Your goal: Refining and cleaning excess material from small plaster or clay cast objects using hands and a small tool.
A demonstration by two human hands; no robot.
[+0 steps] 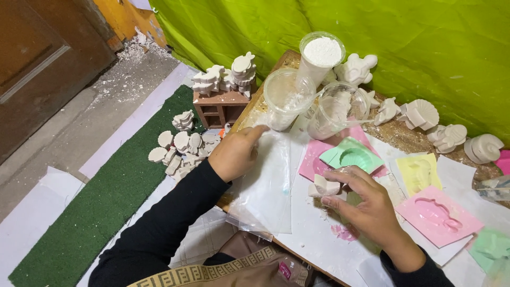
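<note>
My right hand (366, 204) pinches a small white plaster cast (324, 186) above the white sheet on the board. A green rubber mould (351, 154) lies on a pink mould just beyond it. My left hand (236, 151) rests on a clear plastic bag (265, 186), fingers reaching toward a clear plastic cup (287, 98) with white powder inside. Two more clear cups stand behind: one full of white powder (321, 54), one nearly empty (340, 109).
Yellow (419, 171), pink (438, 215) and pale green (491, 247) moulds lie at the right. Finished white casts (422, 114) line the green cloth backdrop. More casts sit on a brick block (226, 79) and on the green turf mat (183, 146) at the left.
</note>
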